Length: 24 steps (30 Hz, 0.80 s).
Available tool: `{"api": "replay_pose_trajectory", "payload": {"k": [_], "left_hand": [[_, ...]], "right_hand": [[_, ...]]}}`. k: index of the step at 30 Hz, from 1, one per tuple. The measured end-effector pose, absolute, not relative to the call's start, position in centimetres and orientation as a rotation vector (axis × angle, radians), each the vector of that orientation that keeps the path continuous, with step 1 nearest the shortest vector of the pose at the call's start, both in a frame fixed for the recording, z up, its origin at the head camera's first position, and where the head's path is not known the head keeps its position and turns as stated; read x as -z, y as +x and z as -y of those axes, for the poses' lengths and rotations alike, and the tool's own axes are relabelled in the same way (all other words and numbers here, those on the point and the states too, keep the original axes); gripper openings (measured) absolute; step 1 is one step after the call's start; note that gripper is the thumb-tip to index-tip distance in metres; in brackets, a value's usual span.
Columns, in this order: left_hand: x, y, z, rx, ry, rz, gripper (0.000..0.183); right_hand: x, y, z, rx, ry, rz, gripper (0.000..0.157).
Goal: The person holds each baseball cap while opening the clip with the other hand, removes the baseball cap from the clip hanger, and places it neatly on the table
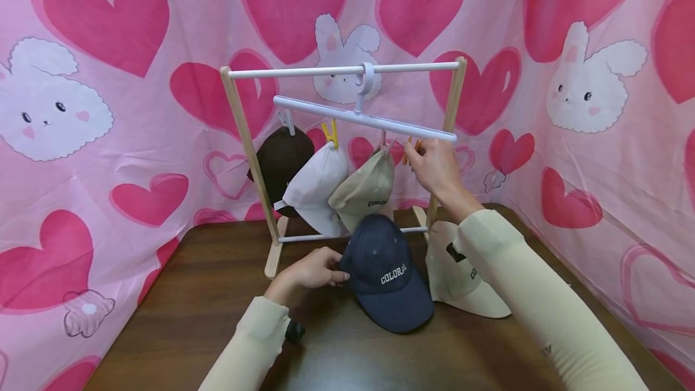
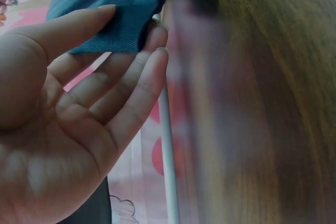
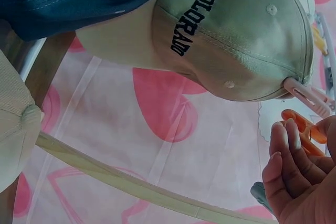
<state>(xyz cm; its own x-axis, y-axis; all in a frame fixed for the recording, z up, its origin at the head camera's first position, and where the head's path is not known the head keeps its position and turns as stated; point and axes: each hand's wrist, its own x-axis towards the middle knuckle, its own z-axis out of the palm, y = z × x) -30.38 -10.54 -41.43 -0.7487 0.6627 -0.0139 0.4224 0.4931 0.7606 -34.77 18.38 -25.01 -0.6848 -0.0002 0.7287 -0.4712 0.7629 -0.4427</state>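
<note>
My left hand point(image 1: 312, 268) pinches the edge of a navy baseball cap point(image 1: 377, 264), thumb on the near side and fingers behind. The cap is raised at the front of the rack, brim down. Up at the right end of a tilted white hanger point(image 1: 320, 108), my right hand point(image 1: 436, 165) holds an orange clothespin point(image 3: 300, 121) between thumb and fingers. Beside that clothespin a pink clothespin point(image 3: 307, 95) grips a khaki cap point(image 3: 236, 45). A white cap point(image 1: 320, 189) hangs from a yellow clothespin point(image 1: 330, 133), and a dark brown cap point(image 1: 285, 158) from a grey clothespin point(image 1: 286, 120).
A wooden rack point(image 1: 241, 131) with white rods stands on the brown table point(image 1: 179, 306) and carries the hanger on its top rod point(image 1: 298, 72). A beige cap point(image 1: 445, 270) sits on the table at the right, partly behind my right sleeve. Pink heart-patterned cloth surrounds the table.
</note>
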Motion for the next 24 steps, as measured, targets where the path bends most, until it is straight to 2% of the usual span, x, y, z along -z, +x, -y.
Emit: {"api": "replay_pose_trajectory", "payload": {"k": [24], "left_hand": [[41.5, -30.71, 10.9, -1.175, 0.857, -2.613, 0.012]], "right_hand": [[25.19, -34.92, -18.68, -0.802, 0.301, 2.228, 0.047]]}}
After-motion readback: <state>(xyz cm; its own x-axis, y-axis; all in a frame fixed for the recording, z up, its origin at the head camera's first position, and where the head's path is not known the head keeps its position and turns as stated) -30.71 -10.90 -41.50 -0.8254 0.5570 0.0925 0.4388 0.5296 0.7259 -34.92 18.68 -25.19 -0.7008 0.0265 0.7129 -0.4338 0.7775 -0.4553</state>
